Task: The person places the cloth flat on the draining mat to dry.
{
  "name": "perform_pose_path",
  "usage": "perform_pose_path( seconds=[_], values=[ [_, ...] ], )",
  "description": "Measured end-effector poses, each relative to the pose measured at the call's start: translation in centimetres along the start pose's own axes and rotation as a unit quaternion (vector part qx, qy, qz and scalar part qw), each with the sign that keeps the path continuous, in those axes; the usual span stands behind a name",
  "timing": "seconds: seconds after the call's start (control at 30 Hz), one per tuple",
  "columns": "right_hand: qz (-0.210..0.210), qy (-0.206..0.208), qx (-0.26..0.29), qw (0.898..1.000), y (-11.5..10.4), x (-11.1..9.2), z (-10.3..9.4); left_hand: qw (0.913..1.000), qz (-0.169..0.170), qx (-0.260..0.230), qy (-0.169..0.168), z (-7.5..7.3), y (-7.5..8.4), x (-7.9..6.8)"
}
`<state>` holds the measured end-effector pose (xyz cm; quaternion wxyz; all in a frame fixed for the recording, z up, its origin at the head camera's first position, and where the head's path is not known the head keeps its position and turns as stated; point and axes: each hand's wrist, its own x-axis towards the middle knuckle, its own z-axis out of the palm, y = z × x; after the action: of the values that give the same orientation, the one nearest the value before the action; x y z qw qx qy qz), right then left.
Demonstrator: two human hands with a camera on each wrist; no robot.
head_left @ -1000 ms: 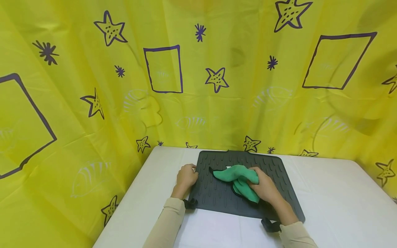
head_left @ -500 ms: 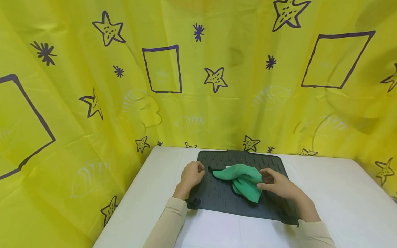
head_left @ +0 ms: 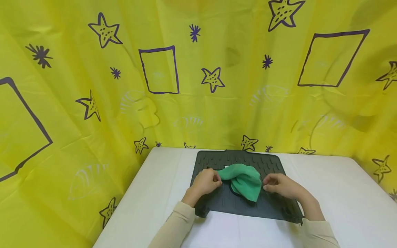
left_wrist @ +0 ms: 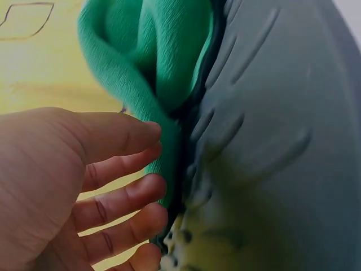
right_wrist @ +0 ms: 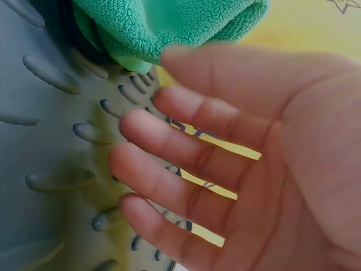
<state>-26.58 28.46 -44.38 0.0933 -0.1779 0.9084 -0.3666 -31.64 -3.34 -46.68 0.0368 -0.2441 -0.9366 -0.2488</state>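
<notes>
Flanking a green cloth [head_left: 246, 184], a person's left hand [head_left: 205, 182] and right hand [head_left: 286, 186] reach over a dark ridged mat [head_left: 229, 205] at the far edge of a white desk [head_left: 161, 186]. The cloth lies bunched near the middle of the mat, between the desk's far-left and far-right corners. On both hands the fingers [left_wrist: 127, 197] are parted and loosely bent, gripping nothing; the left ones come up to the cloth's narrow tip and the right ones sit just beside its wide end, though whether either touches it cannot be told. The fleecy fabric looks light, soft and limp, hardly breakable or slippery but apt to sag into fresh folds. Its likeliest holds are the dark-edged left tip and the lower right corner, toward the mat's near edge.
</notes>
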Motion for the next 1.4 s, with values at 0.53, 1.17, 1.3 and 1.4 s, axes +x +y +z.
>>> perform_pose_path(
  seconds=[0.53,1.17,1.3,1.4],
  values=[
    [-0.022,0.016,-0.010,1.000,0.2,1.0,0.8,0.9956,0.059,0.055,-0.049,1.8,3.1,-0.5],
    [0.042,0.155,0.012,0.987,0.0,1.7,1.0,0.9905,0.042,0.119,-0.055,2.6,3.5,-0.5],
    [0.063,0.153,0.014,0.986,0.1,1.7,1.2,0.9866,0.048,0.146,-0.057,2.8,3.5,-0.5],
    [0.073,0.137,0.016,0.988,0.1,1.7,1.3,0.9842,0.054,0.161,-0.052,2.7,3.6,-0.6]
  ],
)
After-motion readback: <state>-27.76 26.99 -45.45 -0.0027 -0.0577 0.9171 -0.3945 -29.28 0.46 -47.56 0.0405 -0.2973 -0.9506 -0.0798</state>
